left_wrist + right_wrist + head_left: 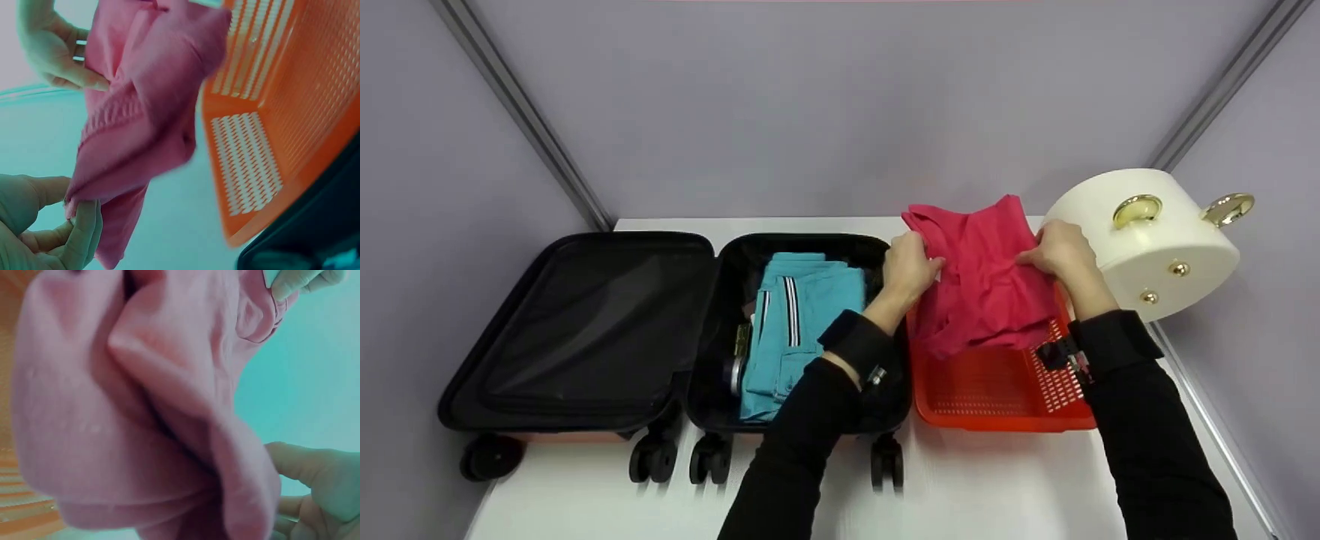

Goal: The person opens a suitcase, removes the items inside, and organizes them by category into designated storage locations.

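While both hands, left hand (910, 266) and right hand (1060, 250), held pink garment (982, 277) right of centre, fingers pinched its edges above orange basket (997, 390).

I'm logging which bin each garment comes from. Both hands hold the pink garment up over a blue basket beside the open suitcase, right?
Not quite: the basket is orange, not blue, as the head view shows. The rest holds: the left hand and right hand both grip the pink garment above it, beside the open suitcase.
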